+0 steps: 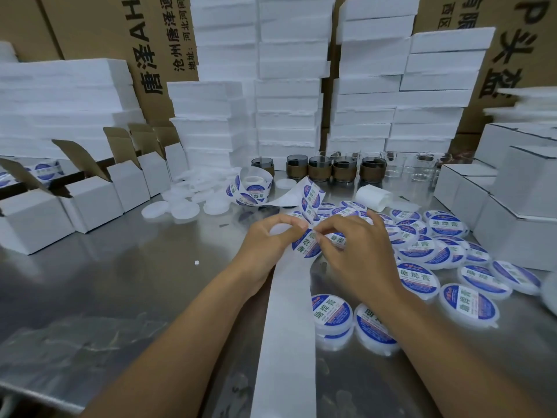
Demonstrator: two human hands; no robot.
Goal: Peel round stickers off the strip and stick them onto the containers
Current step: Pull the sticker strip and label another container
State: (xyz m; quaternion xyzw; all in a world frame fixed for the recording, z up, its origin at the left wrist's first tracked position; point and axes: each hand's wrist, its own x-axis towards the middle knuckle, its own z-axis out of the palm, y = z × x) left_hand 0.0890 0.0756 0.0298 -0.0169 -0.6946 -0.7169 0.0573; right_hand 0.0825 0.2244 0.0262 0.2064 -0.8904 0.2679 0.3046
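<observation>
A white backing strip [286, 327] runs from the table's near edge up to my hands, then loops back to a sticker roll [250, 188]. My left hand [271, 239] pinches the strip together with a white round lid that shows between its fingers. My right hand [352, 248] pinches the edge of a round blue-and-white sticker [307, 247] on the strip. Several labelled round containers [419, 276] lie to the right on the metal table [135, 267]. Several bare white lids [184, 206] lie at the middle left.
Open white cartons [90, 203] line the left side, closed white boxes [512, 212] the right. Brown-filled and empty clear jars [343, 171] stand at the back before stacked foam slabs [286, 95]. A second white roll [373, 199] lies near the jars. A plastic bag [69, 357] lies near left.
</observation>
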